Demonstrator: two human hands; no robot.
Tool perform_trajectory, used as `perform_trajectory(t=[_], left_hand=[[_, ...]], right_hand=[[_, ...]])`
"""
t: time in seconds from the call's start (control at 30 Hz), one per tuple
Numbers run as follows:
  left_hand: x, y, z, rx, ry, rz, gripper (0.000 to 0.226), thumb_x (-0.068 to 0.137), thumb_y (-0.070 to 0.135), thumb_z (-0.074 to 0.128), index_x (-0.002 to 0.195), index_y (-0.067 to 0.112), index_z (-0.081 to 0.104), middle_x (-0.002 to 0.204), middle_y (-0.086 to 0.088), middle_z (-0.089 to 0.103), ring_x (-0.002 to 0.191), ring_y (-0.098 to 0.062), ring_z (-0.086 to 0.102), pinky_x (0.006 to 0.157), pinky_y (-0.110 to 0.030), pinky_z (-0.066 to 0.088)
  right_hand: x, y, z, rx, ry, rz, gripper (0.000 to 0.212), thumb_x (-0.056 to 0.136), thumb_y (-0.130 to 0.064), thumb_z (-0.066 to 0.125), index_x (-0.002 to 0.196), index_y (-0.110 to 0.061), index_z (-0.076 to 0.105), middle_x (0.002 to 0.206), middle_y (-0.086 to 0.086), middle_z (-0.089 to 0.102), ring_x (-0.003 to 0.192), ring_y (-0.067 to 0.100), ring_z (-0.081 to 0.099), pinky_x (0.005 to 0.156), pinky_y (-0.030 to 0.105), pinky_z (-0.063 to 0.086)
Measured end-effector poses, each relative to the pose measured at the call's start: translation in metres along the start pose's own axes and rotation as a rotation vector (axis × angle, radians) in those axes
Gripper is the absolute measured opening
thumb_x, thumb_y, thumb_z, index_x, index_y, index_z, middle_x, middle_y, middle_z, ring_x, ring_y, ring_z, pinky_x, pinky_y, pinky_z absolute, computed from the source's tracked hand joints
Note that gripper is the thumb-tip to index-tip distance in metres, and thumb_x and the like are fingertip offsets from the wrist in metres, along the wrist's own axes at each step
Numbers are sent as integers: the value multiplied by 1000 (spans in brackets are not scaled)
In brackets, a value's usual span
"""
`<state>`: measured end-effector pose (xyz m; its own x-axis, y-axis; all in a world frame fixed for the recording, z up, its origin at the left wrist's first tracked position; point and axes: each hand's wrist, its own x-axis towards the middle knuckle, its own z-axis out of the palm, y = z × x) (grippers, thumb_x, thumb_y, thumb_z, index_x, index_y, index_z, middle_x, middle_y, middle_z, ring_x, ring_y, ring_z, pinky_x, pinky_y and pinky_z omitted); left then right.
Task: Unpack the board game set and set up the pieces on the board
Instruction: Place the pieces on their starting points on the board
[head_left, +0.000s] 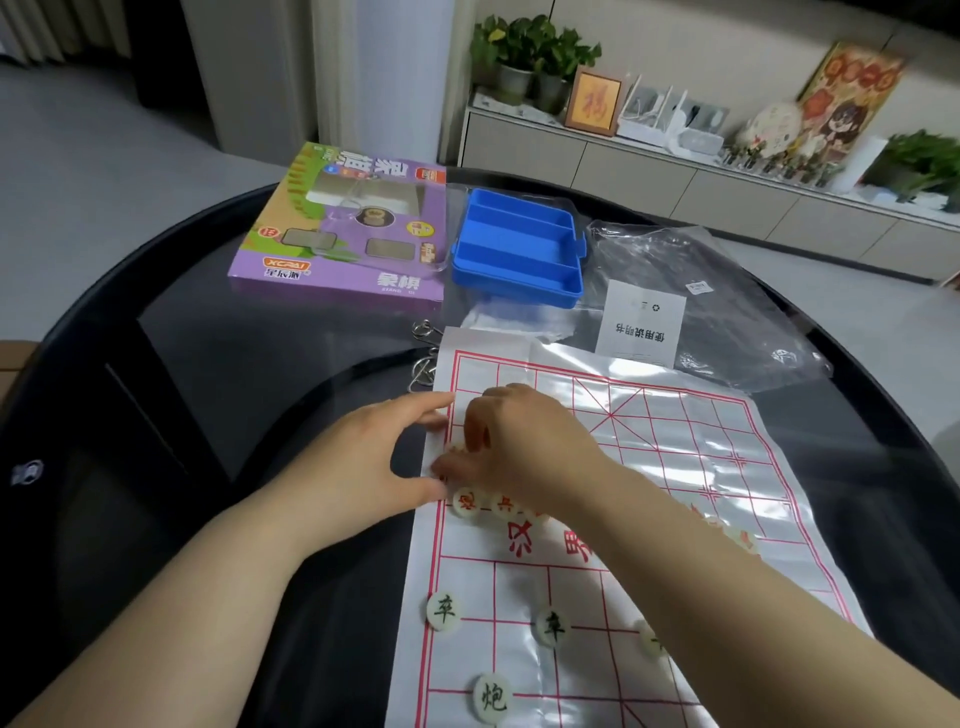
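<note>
Left hand (363, 457), fingers straight, is pressing the left edge of the board (675, 467); right hand (519, 441) is hovering over red pieces (466, 503) at that edge, grip unclear. Pieces are probably light, hard, slippery: pinch the rims.

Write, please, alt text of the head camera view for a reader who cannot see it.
A person's left hand rests on the left edge of a red-lined paper board while the right hand reaches down among red-lettered pieces there. Black-lettered pieces lie nearer the camera; a blue tray, purple box and plastic bag sit beyond on the dark table.
</note>
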<state>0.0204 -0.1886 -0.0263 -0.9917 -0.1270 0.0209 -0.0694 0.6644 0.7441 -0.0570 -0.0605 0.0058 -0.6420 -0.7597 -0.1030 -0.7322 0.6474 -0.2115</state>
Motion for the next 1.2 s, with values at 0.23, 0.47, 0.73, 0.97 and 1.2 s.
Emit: perform_trajectory(t=[0.23,0.47,0.73,0.97,1.2], left_hand=[[1,0,0,32,30,36,50,82,21,63,127,35,47,114,28,40,110,10,33,94,-9,24],[7,3,8,156,82,95,37,84,31,60,120,27,56,106,24,41,117,-1,38,105,-23,23],[6,1,8,142,100,125,34,84,30,60,118,29,57,105,27,40,105,5,32,99,-18,20],[-3,9,8,154,124,230,31,59,59,44,81,41,55,87,36,41,89,15,32,89,5,8],[0,7,12,170,194,249,49,60,59,40,90,30,66,86,37,39,89,17,24,89,8,1]], right_hand=[[-8,12,-11,206,-99,-37,31,87,-22,58,117,-16,59,109,0,56,82,8,44,61,7,33],[-12,21,-11,242,-30,-34,24,88,-19,56,111,-15,63,93,-8,48,66,-5,40,61,6,33],[-43,26,-11,270,11,-88,26,82,-21,64,108,-19,63,101,-13,44,82,-6,40,74,1,33],[-49,18,2,59,14,-59,44,77,-35,67,116,-19,52,120,-3,43,109,15,37,88,23,32],[-44,22,7,-36,109,-110,26,67,-26,75,87,-12,67,92,7,63,84,29,53,71,35,38]])
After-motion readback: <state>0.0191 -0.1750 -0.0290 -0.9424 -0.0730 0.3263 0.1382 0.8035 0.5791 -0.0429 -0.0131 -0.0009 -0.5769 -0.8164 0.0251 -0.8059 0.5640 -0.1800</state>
